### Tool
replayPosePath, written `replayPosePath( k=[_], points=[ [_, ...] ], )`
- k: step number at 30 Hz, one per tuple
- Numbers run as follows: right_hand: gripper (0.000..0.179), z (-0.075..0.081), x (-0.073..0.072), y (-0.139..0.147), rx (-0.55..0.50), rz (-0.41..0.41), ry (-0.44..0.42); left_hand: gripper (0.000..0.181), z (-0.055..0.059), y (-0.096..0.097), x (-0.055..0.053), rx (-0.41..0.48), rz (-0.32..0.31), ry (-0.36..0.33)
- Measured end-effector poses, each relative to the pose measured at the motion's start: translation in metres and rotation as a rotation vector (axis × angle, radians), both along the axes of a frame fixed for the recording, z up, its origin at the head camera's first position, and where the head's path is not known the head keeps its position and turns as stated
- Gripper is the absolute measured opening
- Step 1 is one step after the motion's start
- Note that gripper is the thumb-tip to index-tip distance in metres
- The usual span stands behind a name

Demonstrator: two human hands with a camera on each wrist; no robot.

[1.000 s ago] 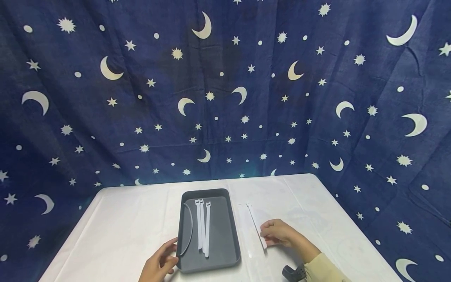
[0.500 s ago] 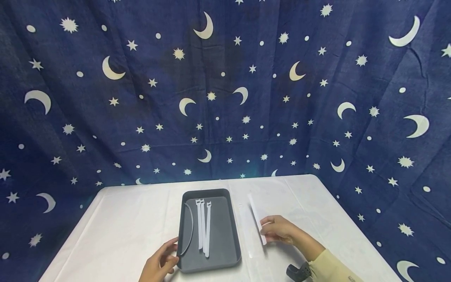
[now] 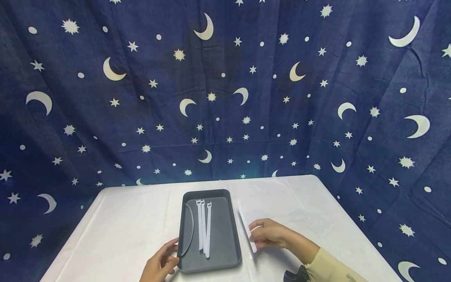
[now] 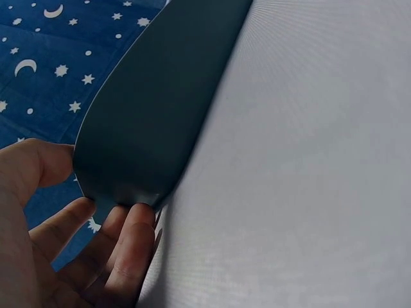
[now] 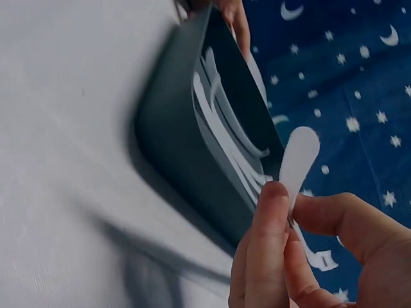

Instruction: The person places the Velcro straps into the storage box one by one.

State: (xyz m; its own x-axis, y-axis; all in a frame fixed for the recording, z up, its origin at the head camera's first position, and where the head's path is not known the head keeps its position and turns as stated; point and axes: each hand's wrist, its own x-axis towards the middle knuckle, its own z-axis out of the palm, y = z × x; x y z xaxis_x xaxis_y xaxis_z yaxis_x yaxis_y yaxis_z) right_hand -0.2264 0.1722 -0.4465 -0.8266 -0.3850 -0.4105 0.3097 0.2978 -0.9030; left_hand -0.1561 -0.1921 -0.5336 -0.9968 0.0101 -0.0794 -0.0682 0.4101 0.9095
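My right hand (image 3: 269,234) pinches a white hook-and-loop cable tie (image 3: 248,231) between thumb and fingers, just right of the grey tray (image 3: 222,266). In the right wrist view, the tie's rounded end (image 5: 300,154) sticks up above the fingertips and its slotted head (image 5: 323,260) shows below. Three similar white ties (image 3: 208,235) lie lengthwise inside the tray, heads at the far end. A thin curved strap (image 3: 192,229) leans along the tray's left wall. My left hand (image 3: 160,260) holds the tray's near left corner, thumb and fingertips against its outer side (image 4: 128,147).
A white cloth (image 3: 134,227) covers the table. Behind and to the right hangs a dark blue curtain (image 3: 158,109) with moons and stars. A faint pale strip (image 3: 252,263) lies on the cloth beside the tray, partly behind the held tie.
My right hand has lifted the cable tie off the cloth, turned its flat side into view and carried it left, close to the tray. My left hand stays at the tray's corner.
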Motion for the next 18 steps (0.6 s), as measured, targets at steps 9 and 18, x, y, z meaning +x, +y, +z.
replayPosePath(
  k=[9,18],
  points=[
    [0.043,0.006,0.005,-0.022,-0.013,-0.024,-0.094,0.063,0.002,0.001,0.000,0.012,-0.003,0.015],
    [0.038,0.007,0.002,-0.042,-0.004,-0.024,-0.107,0.063,0.000,0.001,0.000,-0.005,-0.001,0.004]
  ],
)
